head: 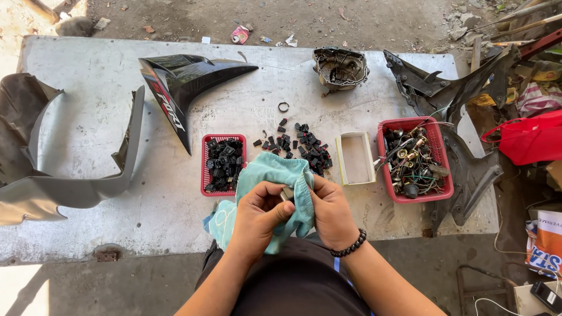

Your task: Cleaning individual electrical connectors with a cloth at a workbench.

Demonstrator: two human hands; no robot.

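At the lower centre of the frame, the left hand (260, 212) and the right hand (332, 212) are pressed together, both clenched on a light green cloth (275, 175) that drapes over and between them; a small pale part (287, 193) peeks out between the fingers, too hidden to identify. A black bead bracelet (349, 246) circles the right wrist. Just beyond the hands, on the grey bench (105, 99), sits a small red basket (223, 164) filled with black plastic pieces. To its right lies a loose heap of black pieces (301, 145), then an empty cream box (355, 158), then a larger red basket (415, 158) holding wires and bulb sockets. Further up, a black fairing panel (181, 82) lies at upper left centre, a metal engine cover (339, 67) at upper centre, and a dark plastic frame piece (451, 93) at upper right. A grey body panel (52, 175) overhangs the left edge.
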